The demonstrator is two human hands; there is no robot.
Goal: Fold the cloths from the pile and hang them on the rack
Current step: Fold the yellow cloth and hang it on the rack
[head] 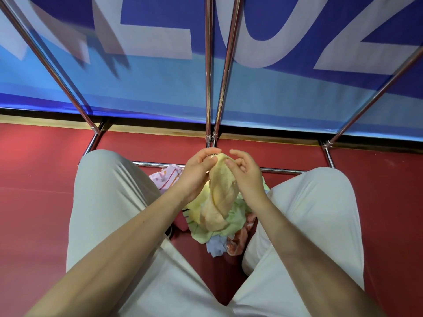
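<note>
A person sits on the red floor (41, 202) with knees in pale trousers (107, 197) spread wide. Shiny rack bars (207, 72) rise in front, and one low bar (283, 171) runs along the floor just behind the hands. A big blue banner (160, 88) hangs behind the rack.

The pile of cloths (212, 234) lies on the floor between the legs, partly hidden by both arms and the raised cloth.

The left hand (198, 172) pinches the top of a yellow cloth (219, 202), held up above the pile. The right hand (245, 175) touches it with its thumb, fingers loosely bent.
</note>
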